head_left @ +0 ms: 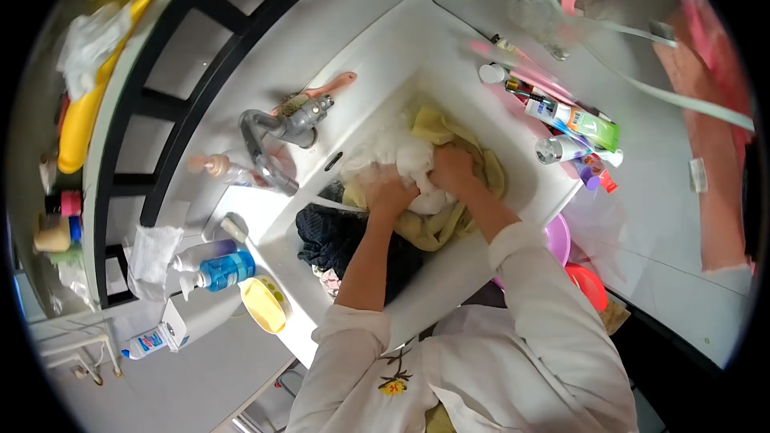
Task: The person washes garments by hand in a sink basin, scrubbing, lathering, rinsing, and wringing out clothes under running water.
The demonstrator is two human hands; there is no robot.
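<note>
A white sink [385, 40] holds a bunched white cloth [413, 156], which looks wet and sudsy. My left hand [391, 191] is closed on its near left side, with some fingers sunk out of sight. On the right edge of the same bundle, my right hand [451, 167] grips the fabric, its fingertips partly hidden. Pale yellow cloth [437, 228] lies around and under the white one, close to both hands. Below my left forearm sits a dark garment [329, 232] in the sink's left part.
A metal faucet [269, 148] rises at the sink's back left, near a hairbrush [317, 95]. Several tubes [589, 124] lie along the right rim. A blue pump bottle [227, 270] and a yellow soap dish [263, 305] stand at the left. A purple basin [557, 239] is at the right.
</note>
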